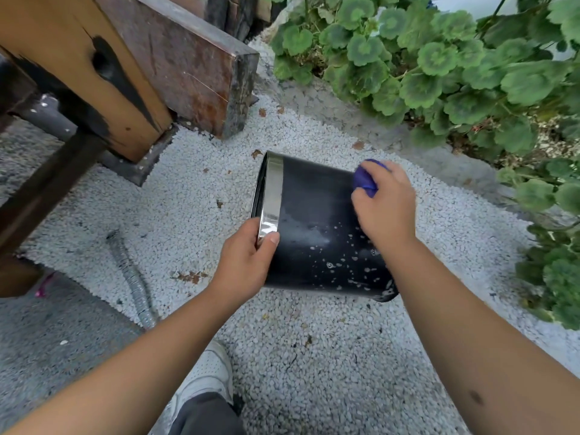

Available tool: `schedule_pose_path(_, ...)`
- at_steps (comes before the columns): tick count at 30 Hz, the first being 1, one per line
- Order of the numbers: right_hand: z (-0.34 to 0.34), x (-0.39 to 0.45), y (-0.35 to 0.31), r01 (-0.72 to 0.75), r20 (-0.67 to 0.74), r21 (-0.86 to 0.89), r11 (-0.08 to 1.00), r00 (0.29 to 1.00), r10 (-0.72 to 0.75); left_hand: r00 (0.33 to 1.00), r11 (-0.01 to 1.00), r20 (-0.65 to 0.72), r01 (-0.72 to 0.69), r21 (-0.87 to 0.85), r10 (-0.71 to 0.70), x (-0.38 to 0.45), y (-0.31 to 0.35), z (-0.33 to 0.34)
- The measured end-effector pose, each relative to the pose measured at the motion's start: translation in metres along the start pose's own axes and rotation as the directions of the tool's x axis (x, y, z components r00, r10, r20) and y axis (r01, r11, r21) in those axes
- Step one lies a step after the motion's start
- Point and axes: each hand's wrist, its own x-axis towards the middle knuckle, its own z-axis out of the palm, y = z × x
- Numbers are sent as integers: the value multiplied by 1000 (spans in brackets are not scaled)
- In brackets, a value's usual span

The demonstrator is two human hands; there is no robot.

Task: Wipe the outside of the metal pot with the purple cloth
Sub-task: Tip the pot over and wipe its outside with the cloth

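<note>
A metal pot (314, 221) lies on its side on white gravel, its mouth to the left. Its wall is black with a shiny steel band at the rim, and pale specks dot the lower right part. My left hand (248, 259) grips the rim at the near side, thumb on the steel band. My right hand (384, 205) presses a bunched purple cloth (365, 178) against the pot's wall near its base end. Only a small part of the cloth shows past my fingers.
White gravel (194, 189) covers the ground. A wooden bench leg and beams (131, 76) stand at the upper left. Green leafy plants (439, 64) fill the upper right and right edge. A corrugated metal hose (131, 277) lies left of my arm. My white shoe (207, 378) is below.
</note>
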Motion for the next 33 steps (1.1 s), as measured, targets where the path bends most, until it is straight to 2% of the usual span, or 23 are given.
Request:
schedule_pose_path(2,12,-19,-31,135,52,45,990,989,-137,987,984,155,-10,-179,38,-3,1,5)
schedule_pose_path(3,20,-31,-46,231,90,54,971,968,-235,978,979,194,-31,-199,70,-1,1,6)
schedule_pose_path(5,37,-55,-65,397,154,50,916,903,-400,966,984,197,-155,-91,171,4,1,6)
schedule_pose_path(7,48,-67,-69,422,184,39,906,888,-422,954,972,186,-230,-53,236,9,-1,6)
schedule_pose_path(10,53,-66,-53,384,189,-48,922,910,-369,938,956,205,-292,39,278,11,-9,2)
schedule_pose_path(13,54,-62,-32,417,169,-133,899,903,-394,944,951,194,-292,106,268,13,-18,-1)
schedule_pose_path(16,44,-50,-5,351,138,-213,912,935,-328,965,966,130,-242,96,228,12,-20,1)
schedule_pose_path(19,20,-27,29,129,44,-321,938,992,-121,977,975,93,-199,98,190,10,-24,1)
schedule_pose_path(21,6,-17,46,6,-3,-270,963,1000,-7,973,972,110,-213,97,202,10,-22,2)
schedule_pose_path(25,0,-12,57,-35,-35,-137,990,999,31,963,969,107,-245,-22,246,9,-14,4)
schedule_pose_path(28,1,-12,62,-42,-57,-131,991,998,35,999,974,-9,-34,-225,33,-12,-20,10)
schedule_pose_path(29,0,-11,63,-51,-62,-124,991,997,43,1000,973,-6,0,-231,-1,-19,-22,13)
schedule_pose_path(33,-7,-1,60,-139,-48,-68,988,989,136,1000,999,20,-3,-44,4,-24,-13,16)
